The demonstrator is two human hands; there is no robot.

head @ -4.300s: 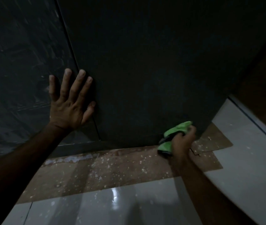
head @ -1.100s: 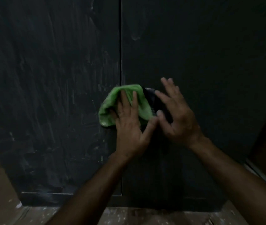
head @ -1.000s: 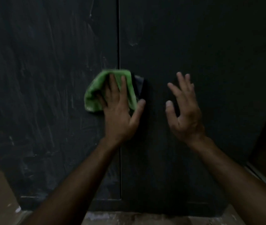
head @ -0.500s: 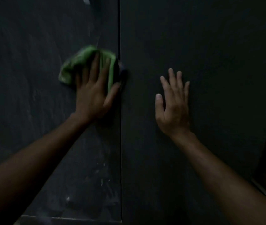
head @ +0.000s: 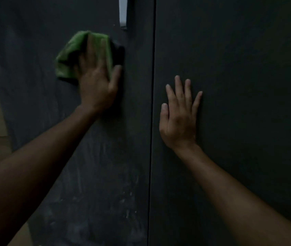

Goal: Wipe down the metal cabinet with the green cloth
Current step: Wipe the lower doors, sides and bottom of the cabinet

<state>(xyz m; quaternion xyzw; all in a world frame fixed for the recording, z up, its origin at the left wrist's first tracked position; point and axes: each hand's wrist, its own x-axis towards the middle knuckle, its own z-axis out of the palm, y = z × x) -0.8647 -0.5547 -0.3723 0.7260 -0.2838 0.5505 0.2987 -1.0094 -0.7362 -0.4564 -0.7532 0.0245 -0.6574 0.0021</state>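
Left hand point(head: 96, 82) flat, fingers extended, pressing green cloth point(head: 70, 55) against left door of metal cabinet point(head: 238, 59). Right hand point(head: 178, 119) spread open, palm flat on right door; both arms outstretched.

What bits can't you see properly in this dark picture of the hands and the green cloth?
- Head view: left hand covers the middle of the green cloth; its fingers are blurred.
- The pale handle is cut off by the top edge.
- The metal cabinet is cut off by every edge.
- Dim light hides any dirt on the right door, where the right hand rests flat.
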